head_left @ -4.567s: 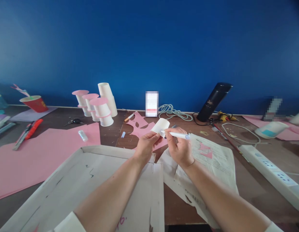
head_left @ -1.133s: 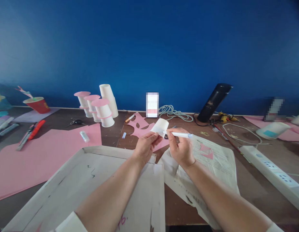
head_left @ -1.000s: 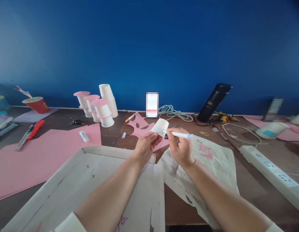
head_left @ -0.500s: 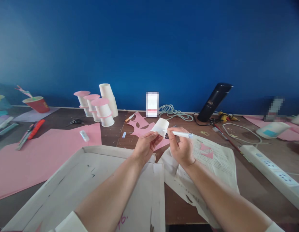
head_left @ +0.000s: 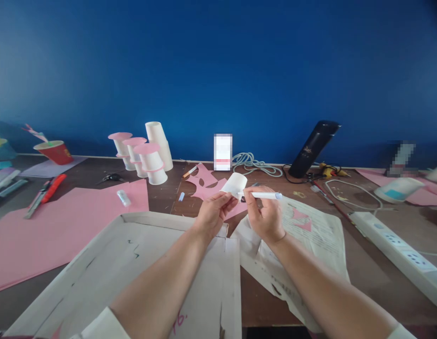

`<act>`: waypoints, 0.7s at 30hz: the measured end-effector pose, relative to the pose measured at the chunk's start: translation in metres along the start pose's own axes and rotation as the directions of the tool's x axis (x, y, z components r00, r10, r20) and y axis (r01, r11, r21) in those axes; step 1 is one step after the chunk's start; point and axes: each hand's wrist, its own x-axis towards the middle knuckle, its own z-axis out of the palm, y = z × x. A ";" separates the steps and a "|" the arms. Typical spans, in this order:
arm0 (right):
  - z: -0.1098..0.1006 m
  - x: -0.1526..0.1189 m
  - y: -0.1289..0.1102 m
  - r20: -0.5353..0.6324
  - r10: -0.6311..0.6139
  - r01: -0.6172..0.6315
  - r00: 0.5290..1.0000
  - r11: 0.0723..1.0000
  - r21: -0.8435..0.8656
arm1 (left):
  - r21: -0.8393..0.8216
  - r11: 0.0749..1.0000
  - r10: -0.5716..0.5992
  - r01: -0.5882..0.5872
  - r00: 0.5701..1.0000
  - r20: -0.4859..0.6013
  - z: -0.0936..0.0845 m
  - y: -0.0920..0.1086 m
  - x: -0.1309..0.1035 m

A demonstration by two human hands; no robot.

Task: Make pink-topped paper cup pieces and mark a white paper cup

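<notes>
Pen (head_left: pixel 266 195) more level than before

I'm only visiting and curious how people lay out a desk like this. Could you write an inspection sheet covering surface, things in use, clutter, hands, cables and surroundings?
Surface: brown table, partly covered by pink sheets, a white cardboard tray and a printed sheet.
Things in use: white cup-like piece and white pen; whether they touch is too small to tell.
Clutter: pink scrap, stacked cups with pink discs, red cup.
Left hand: fingers hold the cup-like piece.
Right hand: holds the pen.
Cables: coiled pale cord at the back; white power strip at right.
Surroundings: blue wall behind; black bottle near it.
</notes>
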 end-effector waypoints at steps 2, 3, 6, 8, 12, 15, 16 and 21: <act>-0.001 -0.001 0.000 0.003 0.014 -0.014 1.000 1.000 0.006 | 0.000 1.000 0.008 -0.008 1.000 0.004 0.000 0.000 0.000; -0.001 -0.001 0.000 0.010 0.018 -0.018 1.000 1.000 0.014 | 0.000 1.000 0.012 -0.012 1.000 0.005 -0.001 0.000 0.001; -0.001 -0.001 -0.001 0.023 0.011 -0.012 1.000 0.999 0.034 | 0.005 1.000 0.015 -0.015 1.000 0.010 -0.001 0.000 0.001; -0.001 0.000 -0.001 0.001 0.002 -0.002 1.000 1.000 0.028 | 0.012 1.000 0.013 -0.013 1.000 0.012 -0.001 0.000 0.000; 0.000 0.000 0.000 -0.010 -0.010 0.010 1.000 1.000 0.015 | 0.024 1.000 0.012 -0.012 1.000 0.014 -0.001 0.000 -0.001; -0.001 0.000 0.000 -0.018 0.002 -0.002 1.000 1.000 0.008 | 0.029 0.999 0.014 -0.014 1.000 0.025 -0.001 0.000 0.000; -0.001 0.000 0.000 -0.020 0.006 -0.006 1.000 1.000 0.007 | 0.029 0.999 0.017 -0.017 1.000 0.025 -0.001 0.000 0.000; -0.001 0.000 -0.001 -0.015 0.010 -0.010 1.000 1.000 0.009 | 0.031 0.999 0.023 -0.024 0.999 0.035 -0.001 -0.001 0.000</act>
